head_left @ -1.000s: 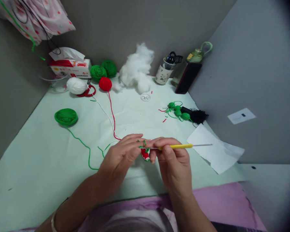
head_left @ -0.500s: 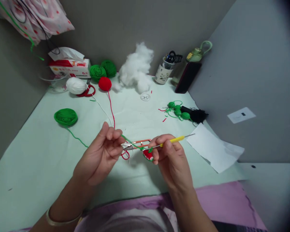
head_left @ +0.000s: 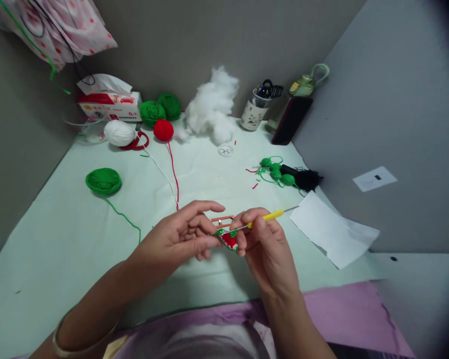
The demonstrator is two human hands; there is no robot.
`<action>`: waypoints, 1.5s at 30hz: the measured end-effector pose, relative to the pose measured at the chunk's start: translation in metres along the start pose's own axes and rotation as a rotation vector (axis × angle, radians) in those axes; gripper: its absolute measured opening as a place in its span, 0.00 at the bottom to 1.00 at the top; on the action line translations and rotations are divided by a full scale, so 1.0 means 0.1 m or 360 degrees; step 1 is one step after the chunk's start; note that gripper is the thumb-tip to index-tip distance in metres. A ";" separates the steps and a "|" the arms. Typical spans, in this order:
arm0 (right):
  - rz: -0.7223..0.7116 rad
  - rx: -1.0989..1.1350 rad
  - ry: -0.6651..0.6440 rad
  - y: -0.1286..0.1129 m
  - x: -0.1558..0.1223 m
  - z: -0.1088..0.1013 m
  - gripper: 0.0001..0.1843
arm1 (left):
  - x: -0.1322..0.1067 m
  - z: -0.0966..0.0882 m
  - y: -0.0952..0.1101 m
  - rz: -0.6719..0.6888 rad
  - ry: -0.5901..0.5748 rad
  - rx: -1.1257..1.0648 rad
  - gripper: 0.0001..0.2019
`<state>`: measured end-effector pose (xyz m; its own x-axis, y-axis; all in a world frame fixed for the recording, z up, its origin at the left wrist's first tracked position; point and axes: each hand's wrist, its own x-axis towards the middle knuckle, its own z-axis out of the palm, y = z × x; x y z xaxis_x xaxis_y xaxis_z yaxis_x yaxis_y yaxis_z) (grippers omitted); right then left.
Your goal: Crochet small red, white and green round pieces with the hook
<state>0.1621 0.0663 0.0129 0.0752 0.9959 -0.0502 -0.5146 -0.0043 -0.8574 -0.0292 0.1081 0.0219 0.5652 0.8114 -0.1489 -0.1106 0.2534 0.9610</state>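
Note:
A crochet hook with a yellow handle point(head_left: 268, 218) is gripped in my right hand point(head_left: 266, 240), its metal shaft pointing left. The hook's tip meets the green edge of a small red, white and green crochet piece point(head_left: 230, 240). My left hand point(head_left: 189, 232) pinches the left edge of that piece between thumb and fingers, with the index finger raised. Behind the hands lie orange-handled thread snips point(head_left: 221, 219), their blades covered by my left hand. Green yarn point(head_left: 125, 217) runs from a green yarn ball point(head_left: 104, 181) toward my left forearm.
At the back stand a tissue pack point(head_left: 110, 105), a red yarn ball point(head_left: 163, 130), a white yarn ball point(head_left: 118, 133), white stuffing point(head_left: 213, 107), a pen cup point(head_left: 253, 112) and a phone point(head_left: 292, 119). Green crocheted pieces point(head_left: 276, 172) and white paper point(head_left: 334, 229) lie right.
My left hand has turned over and moved right, from holding the green yarn out to pinching the crochet piece. It now covers the snips' blades. My right hand has barely moved.

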 end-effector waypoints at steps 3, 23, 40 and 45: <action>0.0022 0.0029 0.0010 0.00 0.00 0.00 0.12 | -0.02 -0.08 0.00 0.0187 0.0027 -0.0005 0.06; -0.0089 -0.0077 0.0010 0.05 -0.03 0.01 0.10 | 0.02 0.10 -0.06 0.0052 0.0240 -0.0259 0.22; -0.0543 -0.0510 0.0116 0.13 -0.12 0.01 0.08 | 0.07 0.30 -0.12 0.0049 0.0397 -0.0333 0.17; -0.0784 -0.0739 0.0094 0.14 -0.17 0.03 0.10 | 0.05 0.34 -0.14 0.0030 0.0335 -0.0555 0.15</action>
<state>0.1512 0.0498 0.0030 0.2604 0.8849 0.3861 0.0108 0.3972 -0.9177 0.0028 0.0907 0.0159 0.3848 0.8986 -0.2109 -0.4106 0.3713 0.8328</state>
